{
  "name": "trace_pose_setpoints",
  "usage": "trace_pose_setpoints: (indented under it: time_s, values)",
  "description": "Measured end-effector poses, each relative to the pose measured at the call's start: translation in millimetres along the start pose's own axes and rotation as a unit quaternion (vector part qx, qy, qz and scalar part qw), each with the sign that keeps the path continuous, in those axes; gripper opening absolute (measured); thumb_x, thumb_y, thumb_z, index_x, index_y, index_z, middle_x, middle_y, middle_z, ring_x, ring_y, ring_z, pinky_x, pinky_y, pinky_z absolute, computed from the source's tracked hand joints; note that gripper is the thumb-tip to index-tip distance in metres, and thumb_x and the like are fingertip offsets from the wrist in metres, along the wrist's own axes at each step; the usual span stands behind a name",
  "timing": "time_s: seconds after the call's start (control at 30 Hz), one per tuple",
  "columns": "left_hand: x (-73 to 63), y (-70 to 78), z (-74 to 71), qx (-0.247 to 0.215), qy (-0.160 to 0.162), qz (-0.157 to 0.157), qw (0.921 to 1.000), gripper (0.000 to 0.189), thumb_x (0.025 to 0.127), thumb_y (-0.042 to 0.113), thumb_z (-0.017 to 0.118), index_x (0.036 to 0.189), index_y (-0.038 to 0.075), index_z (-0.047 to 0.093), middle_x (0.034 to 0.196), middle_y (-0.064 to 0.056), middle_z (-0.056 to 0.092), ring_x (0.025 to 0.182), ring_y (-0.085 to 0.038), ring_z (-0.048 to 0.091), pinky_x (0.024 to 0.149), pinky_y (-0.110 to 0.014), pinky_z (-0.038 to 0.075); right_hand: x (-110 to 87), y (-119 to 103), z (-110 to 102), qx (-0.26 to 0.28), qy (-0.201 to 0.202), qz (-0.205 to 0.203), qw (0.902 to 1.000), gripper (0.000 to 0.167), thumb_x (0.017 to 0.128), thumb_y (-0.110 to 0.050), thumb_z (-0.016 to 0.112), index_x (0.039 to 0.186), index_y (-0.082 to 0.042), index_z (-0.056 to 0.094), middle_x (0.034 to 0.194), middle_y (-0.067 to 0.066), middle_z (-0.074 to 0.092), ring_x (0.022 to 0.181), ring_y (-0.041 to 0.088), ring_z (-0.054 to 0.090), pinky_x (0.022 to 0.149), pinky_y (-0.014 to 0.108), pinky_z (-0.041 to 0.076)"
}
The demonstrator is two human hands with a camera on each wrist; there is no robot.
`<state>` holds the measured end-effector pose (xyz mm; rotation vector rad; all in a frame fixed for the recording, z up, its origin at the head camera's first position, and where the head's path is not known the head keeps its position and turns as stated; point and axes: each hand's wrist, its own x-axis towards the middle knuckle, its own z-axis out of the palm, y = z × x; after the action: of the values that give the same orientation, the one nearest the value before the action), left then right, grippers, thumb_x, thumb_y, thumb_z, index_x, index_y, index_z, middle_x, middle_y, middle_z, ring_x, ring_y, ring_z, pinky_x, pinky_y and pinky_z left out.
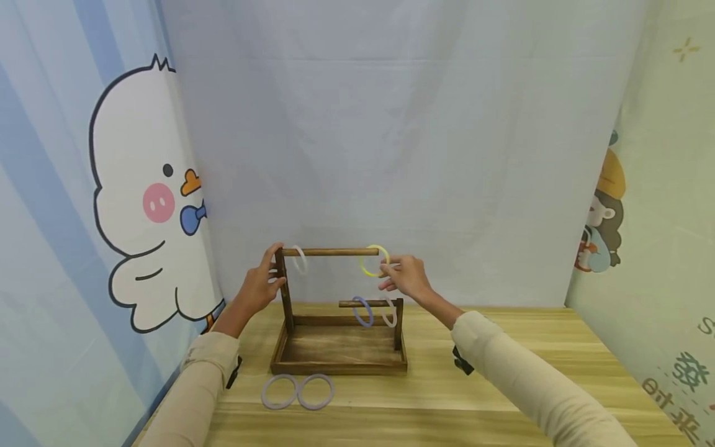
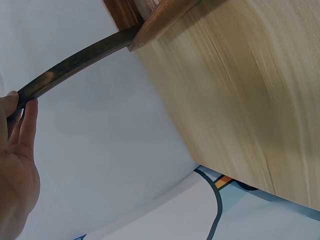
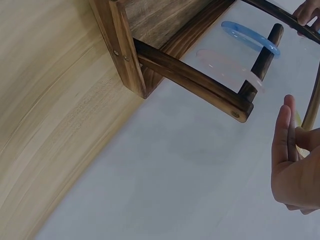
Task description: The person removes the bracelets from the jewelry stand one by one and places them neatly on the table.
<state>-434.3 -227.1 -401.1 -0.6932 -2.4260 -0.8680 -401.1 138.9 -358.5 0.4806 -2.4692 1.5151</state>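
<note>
A brown wooden rack has a tall post (image 1: 287, 298), an upper bar (image 1: 335, 252) and a shorter lower bar (image 1: 346, 304). My left hand (image 1: 259, 285) grips the post near its top, thumb on one side and fingers on the other. At the upper bar's free end, my right hand (image 1: 410, 276) pinches a yellow ring (image 1: 365, 271); the bar's tip appears inside it. A whitish ring (image 1: 305, 261) hangs on the upper bar by the post. On the lower bar hang a blue ring (image 1: 370, 310) and a pale pink ring (image 1: 394, 316). Fingers partly hide the yellow ring in the right wrist view.
Two pale purple rings, a left ring (image 1: 264, 394) and a right ring (image 1: 332, 392), lie side by side before the rack's tray base (image 1: 341, 369). The wooden table (image 1: 503, 360) meets a grey curtain (image 1: 419, 155) behind and printed curtains at both sides.
</note>
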Motion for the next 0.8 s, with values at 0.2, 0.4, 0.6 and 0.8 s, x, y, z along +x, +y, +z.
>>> trace_pose_setpoints:
  time_s: [0.2,0.4,0.6,0.8]
  values:
    - [0.1,-2.8,1.8,-0.002,0.006,0.003,1.0,0.085,0.093,-0.012,0.071,0.16,0.011,0.024,0.121,-0.038,0.066,0.106,-0.049,0.071,0.089,-0.057,0.062,-2.6,0,-2,0.003,0.0,0.0,1.0,0.028,0.105,-0.007,0.062,0.125,0.012,0.067,0.099,0.028,0.075,0.074,0.04,0.077,0.062,0.034,0.066]
    - [-1.1,-4.8,3.2,-0.011,0.009,0.008,0.9999,0.085,0.092,-0.013,0.07,0.159,0.011,0.025,0.121,-0.039,0.065,0.105,-0.05,0.07,0.089,-0.059,0.061,-5.1,1,-4,0.014,0.005,0.012,0.9998,0.029,0.105,-0.007,0.062,0.127,0.011,0.066,0.101,0.03,0.074,0.07,0.033,0.077,0.06,0.031,0.066]
    - [-0.1,-5.5,4.0,-0.011,0.012,0.007,0.9998,0.085,0.092,-0.012,0.071,0.159,0.012,0.026,0.12,-0.038,0.066,0.105,-0.049,0.071,0.089,-0.058,0.062,-7.3,4,-6,0.015,0.016,0.013,0.9997,0.025,0.105,-0.006,0.061,0.123,0.011,0.068,0.1,0.029,0.075,0.074,0.034,0.078,0.062,0.029,0.066]
    - [0.4,-4.6,4.3,-0.006,0.015,0.007,0.9998,0.085,0.091,-0.013,0.071,0.159,0.011,0.026,0.121,-0.038,0.066,0.105,-0.05,0.071,0.088,-0.058,0.062,-11.4,7,-8,0.015,0.034,0.018,0.9991,0.023,0.104,-0.004,0.062,0.118,0.013,0.07,0.096,0.029,0.075,0.08,0.035,0.078,0.072,0.038,0.067]
